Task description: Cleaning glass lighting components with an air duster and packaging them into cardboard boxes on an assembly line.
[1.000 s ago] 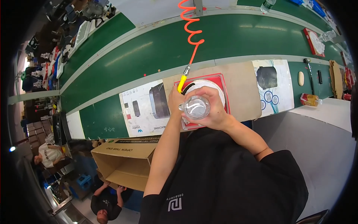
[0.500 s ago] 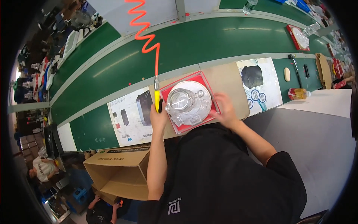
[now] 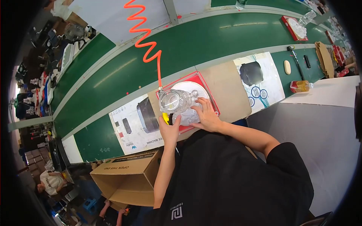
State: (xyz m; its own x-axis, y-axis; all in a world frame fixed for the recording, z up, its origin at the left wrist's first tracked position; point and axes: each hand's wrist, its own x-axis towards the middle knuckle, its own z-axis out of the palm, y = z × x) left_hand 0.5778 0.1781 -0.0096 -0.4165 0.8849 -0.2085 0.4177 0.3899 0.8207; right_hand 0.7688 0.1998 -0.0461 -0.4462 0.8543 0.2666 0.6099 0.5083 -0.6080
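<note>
A clear transparent vessel (image 3: 170, 101) with a round mouth and knobbly moulded parts lies tilted over a white disc (image 3: 200, 87). The disc rests in a red square tray (image 3: 198, 75) on the bench. My left hand (image 3: 170, 131) is closed around a yellow-and-black air blow gun (image 3: 166, 118), held low beside the vessel's rim. From the gun an orange coiled hose (image 3: 159, 69) runs upward. My right hand (image 3: 207, 116) bends its fingers over the clear vessel's right part and grips it. The gun's nozzle is hidden behind the vessel and hand.
Flattened printed cardboard (image 3: 260, 75) covers the green bench. To the right lie a black-handled mallet (image 3: 298, 64), a pale oval piece (image 3: 287, 67) and an amber bottle (image 3: 298, 86). An open carton (image 3: 128, 179) stands below left; a co-worker's hands are near it.
My right hand has moved left from the tray's edge onto the clear vessel. The vessel has shifted and tilted leftward. The air gun has come down and inward beside it.
</note>
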